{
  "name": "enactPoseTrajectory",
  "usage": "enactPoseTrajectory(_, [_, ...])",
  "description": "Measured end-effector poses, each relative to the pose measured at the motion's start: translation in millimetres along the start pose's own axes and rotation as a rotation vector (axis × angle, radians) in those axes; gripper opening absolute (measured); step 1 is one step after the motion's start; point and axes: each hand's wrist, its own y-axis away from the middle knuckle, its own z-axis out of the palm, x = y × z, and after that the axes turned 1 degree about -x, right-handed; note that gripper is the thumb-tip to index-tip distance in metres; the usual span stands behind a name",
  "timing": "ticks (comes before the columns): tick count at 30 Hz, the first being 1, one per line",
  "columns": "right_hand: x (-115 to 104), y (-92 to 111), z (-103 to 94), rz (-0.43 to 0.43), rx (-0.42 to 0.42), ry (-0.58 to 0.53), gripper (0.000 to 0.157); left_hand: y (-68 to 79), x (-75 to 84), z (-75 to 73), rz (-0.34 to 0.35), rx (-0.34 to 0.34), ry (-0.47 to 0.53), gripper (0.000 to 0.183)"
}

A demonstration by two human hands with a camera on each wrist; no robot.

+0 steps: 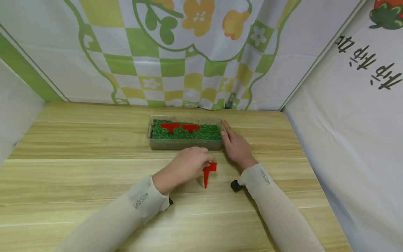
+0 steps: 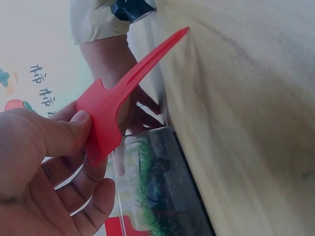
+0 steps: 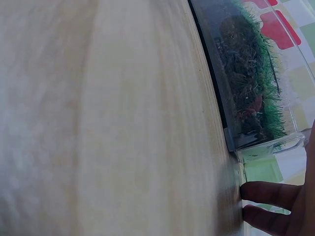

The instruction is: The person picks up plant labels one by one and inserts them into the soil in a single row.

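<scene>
My left hand (image 1: 190, 162) pinches a red T-shaped plant label (image 1: 210, 167) by its wide head, thumb on one face. Its pointed stem slants downward, close over the table in front of the box. The left wrist view shows the whole red label (image 2: 106, 115) with its long tapering stake. A clear plastic box (image 1: 184, 144) holds green artificial grass (image 1: 206, 132) over a dark fill. Two more red labels, a left one (image 1: 170, 125) and a right one (image 1: 191, 127), stand upright in the grass. At the box's right end rests my right hand (image 1: 237, 147), fingers extended against it.
The box stands near the far side of a wooden table (image 1: 78, 178). Behind it hangs a checked green and yellow curtain (image 1: 145, 66). White cloth (image 1: 349, 140) hangs along the right side. A black wrist piece (image 1: 236, 186) sits under the right cuff.
</scene>
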Motion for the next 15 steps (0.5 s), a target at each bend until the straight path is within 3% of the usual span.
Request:
enactPoseTrajectory(8, [-0.1, 0.2, -0.9, -0.002, 0.000, -0.005, 0.053, -0.5, -3.6, -12.9, 0.006, 0.047, 0.019, 0.026])
enactPoseTrajectory(15, [0.7, -0.4, -0.2, 0.004, -0.008, -0.006, 0.055, -3.9, -6.8, -33.3, -0.013, 0.080, 0.009, 0.029])
